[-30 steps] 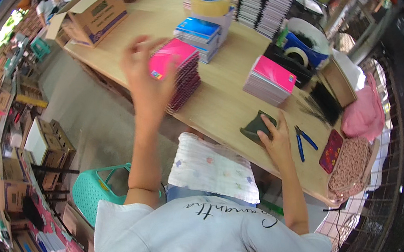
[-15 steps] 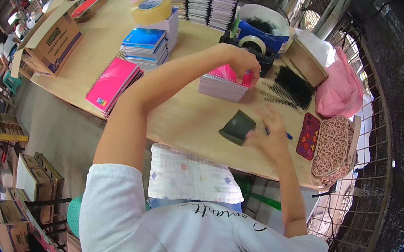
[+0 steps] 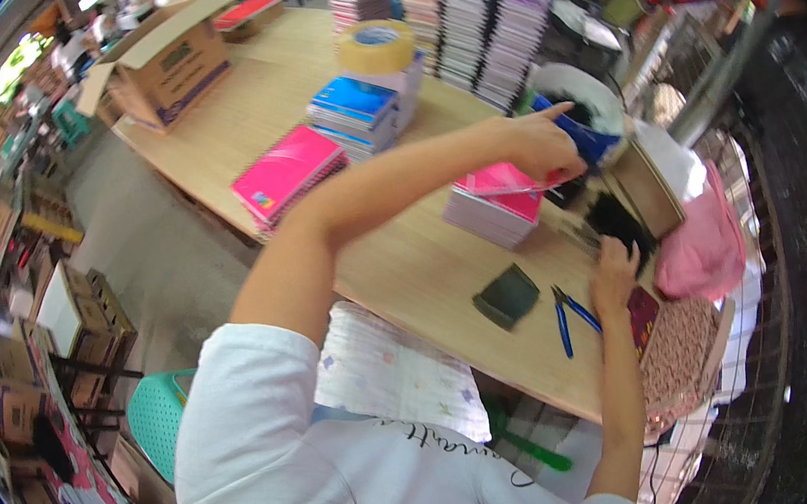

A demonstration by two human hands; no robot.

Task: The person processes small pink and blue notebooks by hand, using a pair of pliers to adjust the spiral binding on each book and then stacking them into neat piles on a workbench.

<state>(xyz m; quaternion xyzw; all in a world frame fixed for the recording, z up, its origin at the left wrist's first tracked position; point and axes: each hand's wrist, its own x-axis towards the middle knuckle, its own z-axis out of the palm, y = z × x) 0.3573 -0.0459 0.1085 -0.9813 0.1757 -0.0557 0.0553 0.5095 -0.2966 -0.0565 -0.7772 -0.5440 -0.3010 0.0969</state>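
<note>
L hand (image 3: 544, 149) over right end of pink-covered notebook stack (image 3: 492, 217) on table, grip unclear; R hand (image 3: 613, 272) at black spiral binding coils (image 3: 619, 224) nearby, fingers bent, hold can't be told; best tease out one coil w/o snagging

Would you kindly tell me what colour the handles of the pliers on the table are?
The pliers' handles are blue, seen best in the head view.

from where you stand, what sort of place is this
Probably a notebook-binding workshop: stacked notebooks, what look like black binding coils and blue-handled pliers share one worktable.
</note>
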